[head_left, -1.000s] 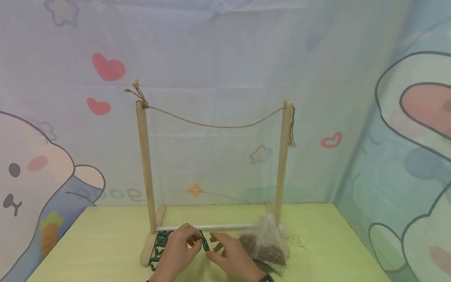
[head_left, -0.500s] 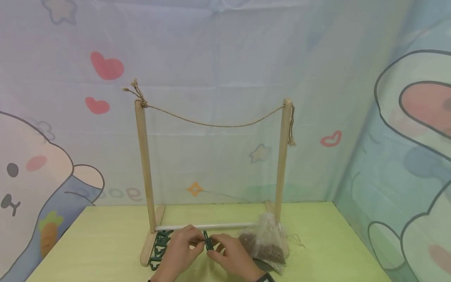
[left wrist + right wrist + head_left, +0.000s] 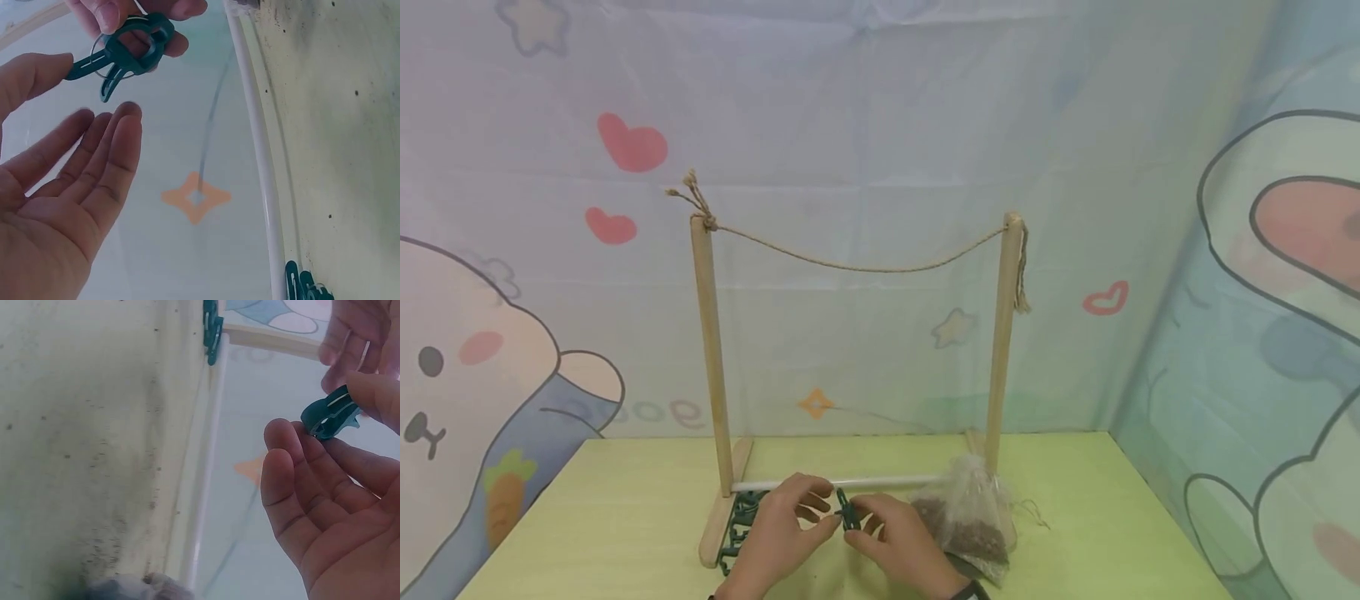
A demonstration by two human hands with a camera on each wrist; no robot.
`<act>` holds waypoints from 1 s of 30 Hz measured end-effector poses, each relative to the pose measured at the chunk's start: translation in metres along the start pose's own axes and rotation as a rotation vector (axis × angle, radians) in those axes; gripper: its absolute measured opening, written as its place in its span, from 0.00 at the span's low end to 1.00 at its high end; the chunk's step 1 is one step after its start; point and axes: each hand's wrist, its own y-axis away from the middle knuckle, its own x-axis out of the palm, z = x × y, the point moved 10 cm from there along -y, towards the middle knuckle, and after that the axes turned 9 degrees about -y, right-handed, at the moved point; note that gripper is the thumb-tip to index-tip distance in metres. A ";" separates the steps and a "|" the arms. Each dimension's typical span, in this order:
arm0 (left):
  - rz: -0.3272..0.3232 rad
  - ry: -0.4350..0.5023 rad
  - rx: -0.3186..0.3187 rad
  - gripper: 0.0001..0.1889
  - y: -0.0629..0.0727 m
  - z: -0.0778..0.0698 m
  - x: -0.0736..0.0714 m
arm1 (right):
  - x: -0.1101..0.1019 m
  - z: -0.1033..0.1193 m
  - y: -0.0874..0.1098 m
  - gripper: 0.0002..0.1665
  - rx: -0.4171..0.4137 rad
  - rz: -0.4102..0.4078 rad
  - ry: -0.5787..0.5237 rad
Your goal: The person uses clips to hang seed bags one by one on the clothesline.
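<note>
The right grip (image 3: 898, 533) pinches the green clip (image 3: 848, 512), long axis roughly forward, just right of the left grip (image 3: 784, 523), fingers parted, thumb touching it.

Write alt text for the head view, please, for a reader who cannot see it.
A person's right hand pinches a green clip and the left hand touches it, over a yellow-green table. Beyond, a rope sags between two wooden posts; more clips lie at left, a plastic bag at right.
</note>
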 end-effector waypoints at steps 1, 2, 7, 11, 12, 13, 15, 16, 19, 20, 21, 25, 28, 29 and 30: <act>0.011 0.004 -0.009 0.18 0.000 0.002 0.000 | 0.000 0.002 0.000 0.22 -0.005 0.003 0.004; 0.023 0.009 -0.016 0.21 0.000 0.003 0.001 | 0.000 0.003 0.000 0.23 -0.006 0.010 0.003; 0.053 0.026 -0.009 0.23 0.000 0.003 0.001 | 0.001 0.011 0.000 0.26 -0.022 0.044 -0.002; 0.015 0.047 0.025 0.19 -0.001 -0.003 -0.004 | 0.000 0.016 -0.001 0.26 -0.042 0.051 -0.009; 0.003 0.042 0.031 0.19 -0.001 -0.004 -0.005 | 0.000 0.017 -0.001 0.26 -0.046 0.050 -0.011; -0.010 0.033 0.036 0.18 -0.002 -0.005 -0.006 | -0.001 0.017 -0.001 0.26 -0.050 0.046 -0.013; -0.036 0.009 0.035 0.17 -0.003 -0.006 -0.007 | -0.002 0.018 -0.002 0.27 -0.054 0.040 -0.012; -0.049 -0.005 0.028 0.17 -0.003 -0.006 -0.008 | -0.002 0.018 -0.002 0.27 -0.058 0.036 -0.011; -0.087 -0.041 0.001 0.15 -0.005 -0.005 -0.010 | -0.004 0.017 -0.002 0.27 -0.076 0.024 0.008; -0.101 -0.046 -0.009 0.14 -0.005 -0.005 -0.011 | -0.005 0.016 -0.002 0.27 -0.079 0.021 0.016; -0.118 -0.049 -0.019 0.13 -0.006 -0.004 -0.013 | -0.006 0.015 -0.002 0.26 -0.081 0.016 0.026; -0.199 -0.050 -0.043 0.09 -0.005 -0.002 -0.021 | -0.017 0.008 0.000 0.25 -0.056 -0.018 0.055; -0.268 -0.050 -0.049 0.07 -0.004 -0.002 -0.028 | -0.033 0.004 0.002 0.23 -0.030 -0.091 0.097; -0.288 -0.047 -0.048 0.06 -0.003 -0.001 -0.031 | -0.040 0.003 0.004 0.22 -0.019 -0.128 0.114; -0.304 -0.044 -0.047 0.06 -0.003 -0.002 -0.033 | -0.048 0.001 0.005 0.20 -0.007 -0.167 0.130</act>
